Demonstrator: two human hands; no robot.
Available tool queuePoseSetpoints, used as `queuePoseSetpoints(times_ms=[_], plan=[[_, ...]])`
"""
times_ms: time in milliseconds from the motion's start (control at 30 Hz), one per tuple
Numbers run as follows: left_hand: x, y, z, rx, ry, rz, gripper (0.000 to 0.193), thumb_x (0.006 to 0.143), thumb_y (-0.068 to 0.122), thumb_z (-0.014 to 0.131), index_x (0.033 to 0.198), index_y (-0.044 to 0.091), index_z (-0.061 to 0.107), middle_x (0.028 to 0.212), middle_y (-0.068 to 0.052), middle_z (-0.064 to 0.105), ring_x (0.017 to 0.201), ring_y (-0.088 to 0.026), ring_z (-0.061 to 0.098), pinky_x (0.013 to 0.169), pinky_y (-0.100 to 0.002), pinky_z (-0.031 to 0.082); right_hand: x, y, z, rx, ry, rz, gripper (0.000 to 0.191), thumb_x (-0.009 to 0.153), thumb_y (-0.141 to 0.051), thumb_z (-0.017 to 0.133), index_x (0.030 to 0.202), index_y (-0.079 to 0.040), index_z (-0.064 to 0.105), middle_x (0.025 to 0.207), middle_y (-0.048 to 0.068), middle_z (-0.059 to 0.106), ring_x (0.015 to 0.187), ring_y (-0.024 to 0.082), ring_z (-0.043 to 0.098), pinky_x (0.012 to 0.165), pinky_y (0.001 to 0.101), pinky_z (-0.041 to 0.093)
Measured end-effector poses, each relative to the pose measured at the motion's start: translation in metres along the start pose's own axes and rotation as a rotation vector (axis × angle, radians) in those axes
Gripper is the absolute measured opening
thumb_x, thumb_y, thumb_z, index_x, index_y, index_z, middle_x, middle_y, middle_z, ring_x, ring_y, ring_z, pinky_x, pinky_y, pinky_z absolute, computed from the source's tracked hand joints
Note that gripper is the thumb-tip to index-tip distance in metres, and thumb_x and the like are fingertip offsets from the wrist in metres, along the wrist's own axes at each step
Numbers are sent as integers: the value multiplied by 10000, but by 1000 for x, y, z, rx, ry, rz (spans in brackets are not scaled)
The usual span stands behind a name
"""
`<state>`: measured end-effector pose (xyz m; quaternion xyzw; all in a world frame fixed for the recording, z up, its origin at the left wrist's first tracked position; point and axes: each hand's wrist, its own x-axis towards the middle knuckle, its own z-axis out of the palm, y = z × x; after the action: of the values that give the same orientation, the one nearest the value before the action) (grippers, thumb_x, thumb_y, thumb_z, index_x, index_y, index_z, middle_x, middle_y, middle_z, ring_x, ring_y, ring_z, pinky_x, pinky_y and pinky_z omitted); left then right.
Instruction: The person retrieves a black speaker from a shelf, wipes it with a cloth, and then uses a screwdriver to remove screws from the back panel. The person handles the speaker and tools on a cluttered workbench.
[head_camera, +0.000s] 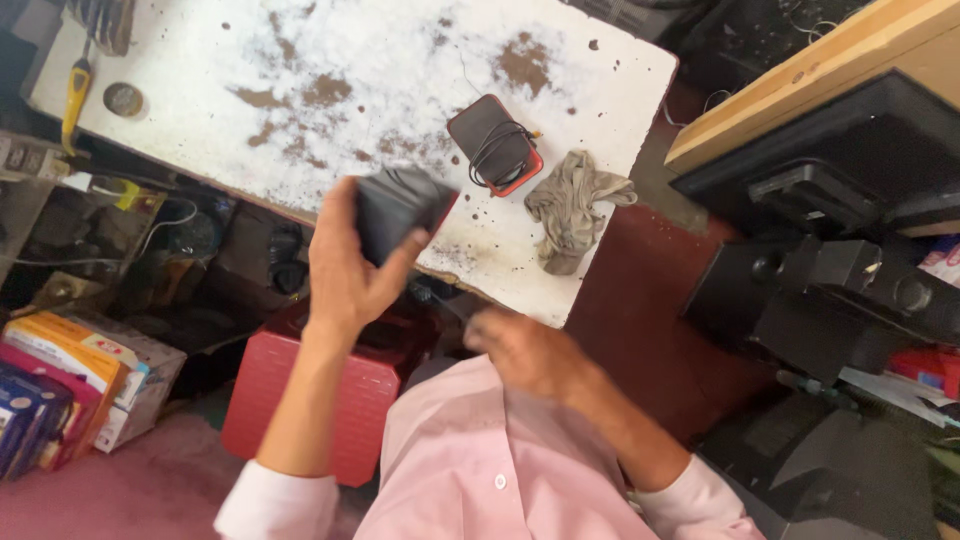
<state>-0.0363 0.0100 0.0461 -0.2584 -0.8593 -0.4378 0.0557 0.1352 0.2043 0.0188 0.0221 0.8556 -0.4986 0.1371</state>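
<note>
My left hand is raised in front of the table's near edge and grips a small dark box-shaped unit with a red edge, thumb on one side and fingers on the other. My right hand is lower, close to my pink shirt, blurred by motion; its fingers look curled and I see nothing in it. On the white, stained table lies a second dark unit with a red rim, a black cable coiled on top of it. A crumpled grey cloth lies just right of it.
A yellow-handled tool and a small round disc sit at the table's far left. A red plastic stool stands under the table. Cardboard boxes are stacked at left. Black speaker cabinets and equipment crowd the right.
</note>
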Motion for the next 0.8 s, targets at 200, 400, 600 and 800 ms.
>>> queuePoseSetpoints(times_ms=[200, 400, 600, 800], plan=[[-12, -1, 15, -930, -597, -380, 554, 966, 247, 694, 1417, -12, 501, 1291, -111, 631, 1195, -217, 587, 1027, -366, 468, 55, 23, -69, 205, 374, -268, 144, 983, -186, 756, 1050, -59, 754, 977, 82, 739, 884, 164, 687, 802, 308, 542], [34, 0, 83, -978, -464, -931, 531, 889, 323, 729, 1269, -37, 641, 1047, -86, 719, 919, -163, 662, 799, -312, 540, 75, 54, -61, 1413, 147, 50, 640, 957, -468, 566, 1345, 41, 582, 1265, 99, 696, 1150, 177, 677, 1004, 331, 554], [67, -12, 139, -928, -327, -724, 567, 885, 372, 757, 1263, -35, 646, 1090, -81, 730, 986, -158, 666, 883, -309, 530, 95, 67, -93, 1352, 102, -22, 555, 985, -257, 681, 1438, 12, 507, 1253, 95, 668, 1124, 198, 675, 977, 419, 577], [79, -77, 186, -751, 97, -615, 874, 960, 507, 740, 1548, 34, 300, 1471, -254, 611, 1377, -322, 576, 1224, -401, 312, 178, 87, -132, 911, 534, -118, 498, 957, -180, 752, 1393, -14, 578, 1164, 81, 721, 982, 164, 712, 863, 329, 599]])
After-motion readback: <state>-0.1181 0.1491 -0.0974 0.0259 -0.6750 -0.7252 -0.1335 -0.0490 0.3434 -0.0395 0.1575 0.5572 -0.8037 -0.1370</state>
